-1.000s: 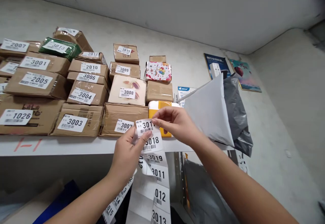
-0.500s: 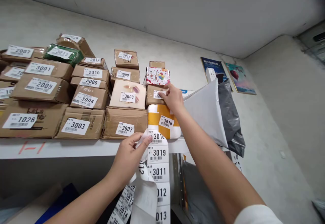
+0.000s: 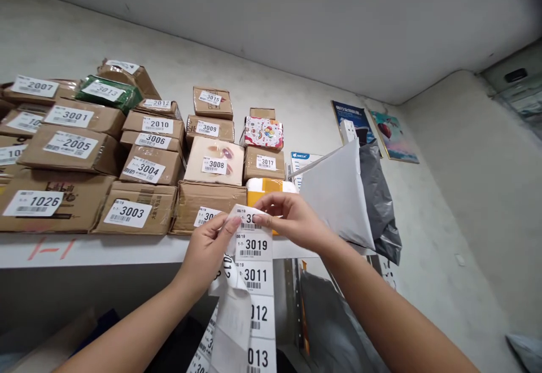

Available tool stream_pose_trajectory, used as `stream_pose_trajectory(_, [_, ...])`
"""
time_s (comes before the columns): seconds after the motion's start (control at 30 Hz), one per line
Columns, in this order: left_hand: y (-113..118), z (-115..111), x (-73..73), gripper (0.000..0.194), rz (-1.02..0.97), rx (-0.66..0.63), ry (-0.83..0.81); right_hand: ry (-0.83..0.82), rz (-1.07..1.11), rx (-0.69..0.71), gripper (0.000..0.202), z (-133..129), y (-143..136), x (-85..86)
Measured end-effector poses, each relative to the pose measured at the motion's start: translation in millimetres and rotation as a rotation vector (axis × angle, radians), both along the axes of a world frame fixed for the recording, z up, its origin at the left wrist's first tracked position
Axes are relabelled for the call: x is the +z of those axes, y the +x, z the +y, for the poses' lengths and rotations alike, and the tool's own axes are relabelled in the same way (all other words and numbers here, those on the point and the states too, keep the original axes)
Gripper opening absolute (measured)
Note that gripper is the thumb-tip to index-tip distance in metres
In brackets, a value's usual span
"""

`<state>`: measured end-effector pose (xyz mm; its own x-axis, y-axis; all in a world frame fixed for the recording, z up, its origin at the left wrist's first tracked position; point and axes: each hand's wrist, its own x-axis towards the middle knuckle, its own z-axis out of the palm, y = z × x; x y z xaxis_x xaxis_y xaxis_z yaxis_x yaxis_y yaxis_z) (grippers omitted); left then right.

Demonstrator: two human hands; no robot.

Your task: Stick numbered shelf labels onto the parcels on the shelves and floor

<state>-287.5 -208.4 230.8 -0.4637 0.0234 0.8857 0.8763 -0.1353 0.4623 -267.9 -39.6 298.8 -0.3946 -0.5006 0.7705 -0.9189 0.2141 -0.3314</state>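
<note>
In front of the shelf, my left hand [image 3: 210, 244] pinches the top of a strip of numbered barcode labels [image 3: 256, 274]. The strip hangs down in long folds, with 3019 and 3011 readable. My right hand [image 3: 292, 218] has its thumb and finger closed at the strip's top label, whose number is partly covered. Behind the right hand is a yellow and white parcel [image 3: 271, 185], mostly hidden. Above that sits a brown box [image 3: 254, 158] bearing label 3017, then a box with a colourful balloon print [image 3: 263, 132].
Stacked, labelled cartons [image 3: 59, 198] fill the white shelf [image 3: 105, 249] to the left. A pale grey mailing bag [image 3: 334, 192] and a dark grey bag [image 3: 379, 198] jut out on the right. Posters [image 3: 393, 133] hang on the wall behind.
My right hand has left the label on the brown box, now readable as 3017, and come down to the strip's top label. My left hand keeps holding the strip.
</note>
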Motion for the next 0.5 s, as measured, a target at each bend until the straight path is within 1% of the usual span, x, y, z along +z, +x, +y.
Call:
stream_pose_trajectory(0.03, [0, 2, 1.9, 0.025, -0.015, -0.015, -0.009, -0.046, -0.003, 0.004, 0.024, 0, 2, -6.2])
stream_pose_trajectory(0.1, [2, 8, 5.0, 0.025, -0.030, -0.035, -0.043, -0.139, -0.008, 0.015, 0.025, -1, 2, -11.9])
stream_pose_trajectory(0.2, [5, 14, 7.0, 0.023, -0.040, -0.061, -0.105, -0.241, -0.122, 0.035, 0.031, 0, 0, -11.9])
stream_pose_trajectory(0.3, [6, 17, 7.1, 0.026, -0.039, -0.022, -0.122, -0.307, -0.214, 0.033, 0.033, 1, -1, -12.0])
stream_pose_trajectory(0.4, [6, 20, 7.4, 0.024, -0.012, 0.043, -0.051, -0.384, -0.181, 0.020, 0.029, -1, -3, -14.9])
stream_pose_trajectory(0.5, [7, 25, 8.0, 0.035, 0.035, 0.198, 0.064, -0.455, -0.100, 0.048, 0.020, -7, -5, -21.4])
